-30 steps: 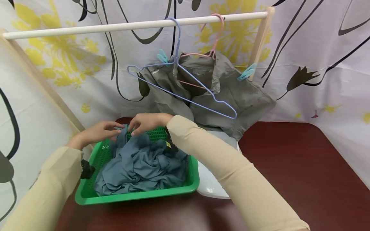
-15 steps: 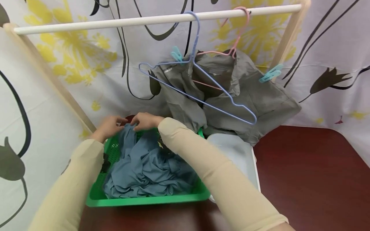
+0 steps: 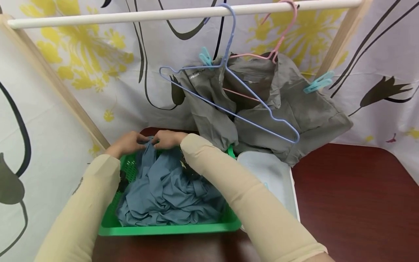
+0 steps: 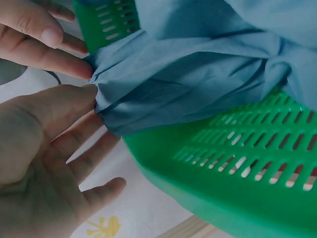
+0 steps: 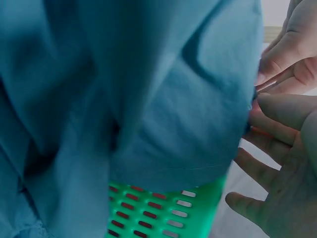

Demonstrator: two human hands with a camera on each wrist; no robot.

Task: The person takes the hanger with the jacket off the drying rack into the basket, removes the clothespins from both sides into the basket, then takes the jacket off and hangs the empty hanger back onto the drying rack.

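A crumpled blue-grey cloth [image 3: 163,193] fills a green slotted basket [image 3: 170,229] on the dark red table [image 3: 353,203]. Both hands meet at the basket's far rim. My left hand [image 3: 139,140] pinches a bunched edge of the cloth, and my right hand [image 3: 157,140] pinches the same edge right beside it. In the left wrist view the cloth [image 4: 198,64] spills over the basket wall [image 4: 237,168] into the left hand [image 4: 91,106], its lower fingers [image 4: 94,153] spread. The right wrist view shows the cloth [image 5: 148,99] over the basket [image 5: 163,208], its edge against the right hand [image 5: 257,111].
A white rail [image 3: 131,16] on wooden posts spans the back. From it hang a blue hanger [image 3: 229,94] and a pink hanger [image 3: 278,43] with a grey garment [image 3: 294,112] clipped by teal pegs [image 3: 317,83]. A pale tray [image 3: 271,174] lies right of the basket. Flowered curtains stand behind.
The hands have drawn closer together at the basket's far rim and now pinch the cloth's edge, lifted a little. The head view has shifted slightly.
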